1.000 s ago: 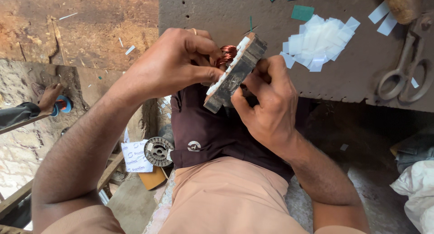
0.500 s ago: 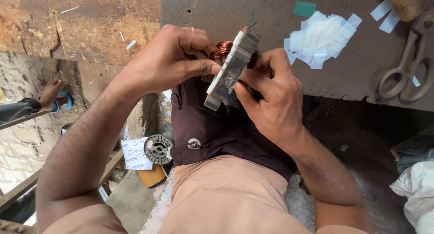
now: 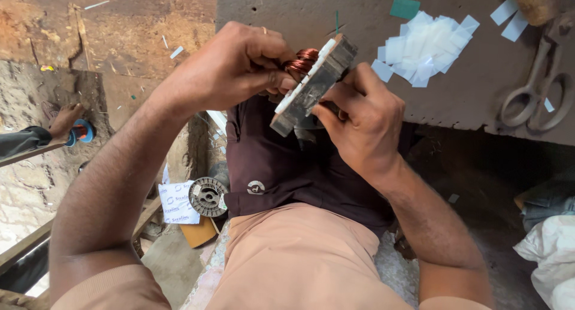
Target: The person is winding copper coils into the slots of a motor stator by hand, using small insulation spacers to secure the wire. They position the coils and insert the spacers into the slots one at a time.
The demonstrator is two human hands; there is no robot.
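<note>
At the far left edge another person's hand point(image 3: 64, 119) is resting on the ground beside a small blue and red object point(image 3: 82, 131), well apart from the work. Nearer the middle, below the forearm, an empty-looking grey wire spool point(image 3: 207, 196) is lying on the floor just beside a printed white paper point(image 3: 176, 203); whether any wire is left on it cannot be told. The left hand point(image 3: 230, 70) is curling closed around the copper winding point(image 3: 301, 59), its fingertips pinching the coil where it bulges from one face of the motor stator core point(image 3: 311, 85), a flat grey laminated stack that is being held tilted in the air above the lap, in front of the dark shirt. The right hand point(image 3: 362, 121) is gripping the core's other face and lower edge, fingers wrapped firmly around it. Judging from this grip, the step in hand seems to be pressing or shaping the coil into the core's slots; the next move probably calls for steady support from the right hand while the left fingers are working the strands without kinking or scraping them. Further right, on the brown workbench point(image 3: 311, 10), a loose heap of white insulation paper slips point(image 3: 426, 46) is lying in no container, with a green paper piece point(image 3: 405, 8) near it, and metal scissors point(image 3: 536, 97) are lying at the bench's right end.
</note>
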